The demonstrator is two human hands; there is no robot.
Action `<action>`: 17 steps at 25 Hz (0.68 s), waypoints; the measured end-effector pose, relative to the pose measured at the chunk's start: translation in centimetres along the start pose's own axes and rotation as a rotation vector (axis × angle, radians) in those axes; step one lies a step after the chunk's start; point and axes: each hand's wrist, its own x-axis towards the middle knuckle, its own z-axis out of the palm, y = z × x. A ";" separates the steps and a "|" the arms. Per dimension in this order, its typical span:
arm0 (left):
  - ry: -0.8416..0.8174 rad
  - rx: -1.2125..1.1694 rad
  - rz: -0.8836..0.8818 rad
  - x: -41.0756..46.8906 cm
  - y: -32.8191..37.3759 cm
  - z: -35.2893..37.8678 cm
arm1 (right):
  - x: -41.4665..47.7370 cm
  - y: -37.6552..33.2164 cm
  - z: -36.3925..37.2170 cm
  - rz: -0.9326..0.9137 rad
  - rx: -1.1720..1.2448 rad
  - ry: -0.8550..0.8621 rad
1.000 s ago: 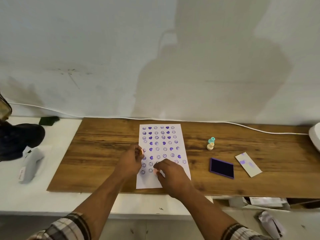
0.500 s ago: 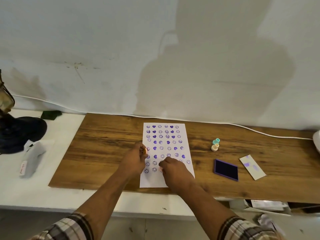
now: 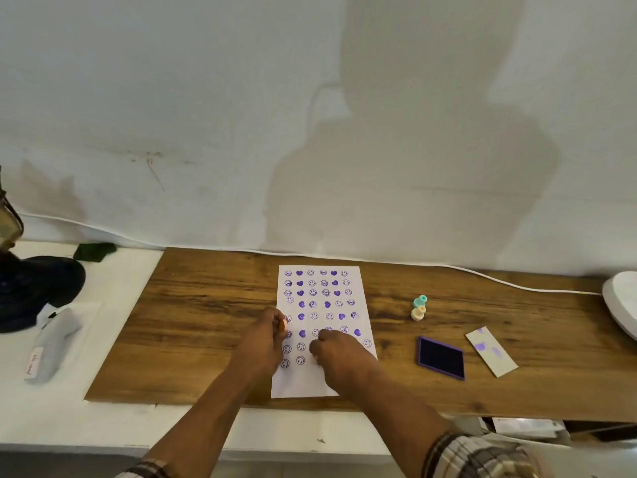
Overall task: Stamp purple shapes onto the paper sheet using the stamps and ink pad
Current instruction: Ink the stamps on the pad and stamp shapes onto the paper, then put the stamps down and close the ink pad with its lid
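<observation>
1. The white rectangular paper sheet [image 3: 355,291] was seen lying flat at the middle of the brown wood-grain board [image 3: 206,322], its long side running from six to twelve o'clock.
2. Row upon row of purple smiley faces and solid hearts had been laid down from the twelve o'clock edge; only a bare strip at the six o'clock end was left to fill, so the job was judged nearly done.
3. The left hand [image 3: 263,343] was found at the sheet's nine o'clock edge, curled around a small orange-tipped stamp [image 3: 282,325], which was held clear of the paper.
4. The right hand [image 3: 339,351] was pressed down fist-like in the lowest printed rows, fingers closed; a stamp was likely gripped beneath, but what was held could not be told.
5. At three o'clock of the sheet, two spare stamps, a teal plastic one [image 3: 420,300] and a cream plastic one [image 3: 418,313], were parked touching each other.
6. Further toward four o'clock, the square purple ink pad [image 3: 441,357] sat open, with its white ink-smudged lid [image 3: 491,351] just beside it.
7. A couple more rows were reckoned to be needed.
</observation>
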 end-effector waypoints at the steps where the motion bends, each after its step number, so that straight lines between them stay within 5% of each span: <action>1: -0.001 -0.011 0.014 0.0 -0.2 0.1 | -0.5 0.3 0.0 0.144 0.212 0.102; 5: 0.002 -0.100 0.031 -0.4 0.0 -0.1 | -2.1 0.6 -1.2 0.616 1.376 0.523; 7: 0.066 -0.202 0.049 -0.6 1.4 -0.6 | -2.5 0.7 -2.5 0.646 1.626 0.578; 10: 0.050 -0.492 0.033 -0.6 5.3 -2.5 | -2.8 0.5 -5.6 0.593 1.733 0.615; 17: -0.147 -0.694 0.145 -4.2 15.3 -6.5 | -6.2 -0.5 -13.6 0.309 1.402 0.661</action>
